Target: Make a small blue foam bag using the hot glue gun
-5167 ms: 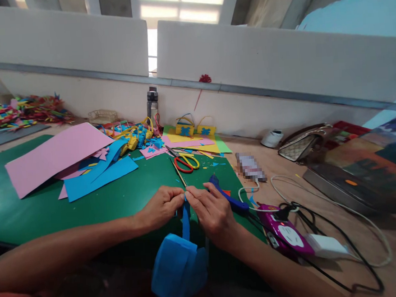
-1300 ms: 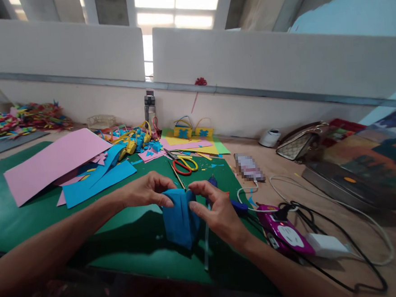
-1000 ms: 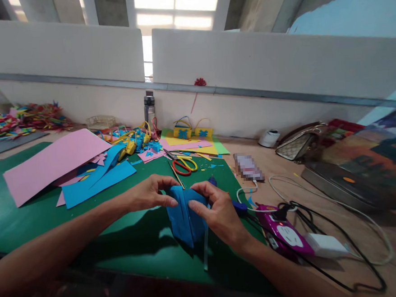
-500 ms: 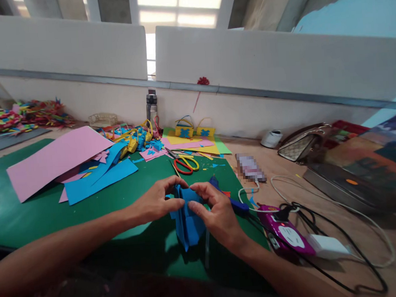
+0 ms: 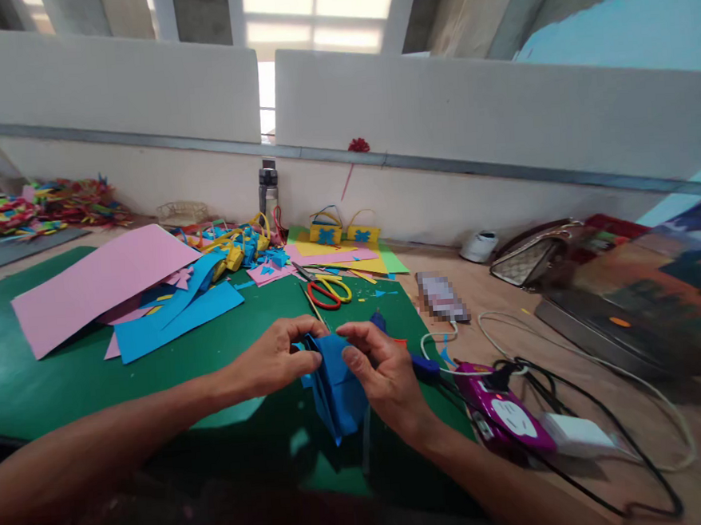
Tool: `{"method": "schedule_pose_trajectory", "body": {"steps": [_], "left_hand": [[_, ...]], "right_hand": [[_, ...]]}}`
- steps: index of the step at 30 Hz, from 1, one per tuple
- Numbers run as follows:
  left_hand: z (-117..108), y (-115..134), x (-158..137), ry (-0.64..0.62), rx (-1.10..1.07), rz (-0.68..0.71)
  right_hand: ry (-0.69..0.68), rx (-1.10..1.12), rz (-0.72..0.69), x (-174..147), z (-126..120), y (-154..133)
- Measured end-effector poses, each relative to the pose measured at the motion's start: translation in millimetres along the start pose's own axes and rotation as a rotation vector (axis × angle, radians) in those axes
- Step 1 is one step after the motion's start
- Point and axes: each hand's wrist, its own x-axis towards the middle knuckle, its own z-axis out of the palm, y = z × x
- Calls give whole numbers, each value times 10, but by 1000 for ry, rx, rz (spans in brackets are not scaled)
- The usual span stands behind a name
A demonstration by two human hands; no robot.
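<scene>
Between my two hands is a folded blue paper bag shape, tilted above the green mat. My left hand pinches its upper left edge, thumb in front. My right hand grips the upper right side, with the thumb on the front face and fingers curled behind. Just past my right hand lies a blue glue gun, partly hidden by it. A clear stick shows below the paper. Scissors with red and yellow handles rest beyond my hands.
Pink card and blue card lie at left. Small yellow paper bags stand at the back near a bottle. At right are a phone, a purple power strip, cables and a handbag.
The blue paper has turned slightly, showing more of its front face, and its lower tip has shifted a little right. Both hands keep hold of it.
</scene>
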Motion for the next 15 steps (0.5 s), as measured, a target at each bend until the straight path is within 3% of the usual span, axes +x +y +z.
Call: {"method": "schedule_pose_trajectory", "body": {"steps": [5,7,10,13,15], "left_hand": [[-106,10,21,23,-84,-55],[-172,3,43,48,-78,-78],[-260,-22,74,97,-62,-74],[-303,-63,85,120,-71,-76],[-303,-93,82,108,-100,-104]], "right_hand": [[134,-9,-58,141,-202,-83],[148,-136,-66,230,-314,-107],[60,-670,-67,313,-454,-108],[-169,-1288,35,281,-536,-48],[-277,-1445,107,208,-571,37]]}}
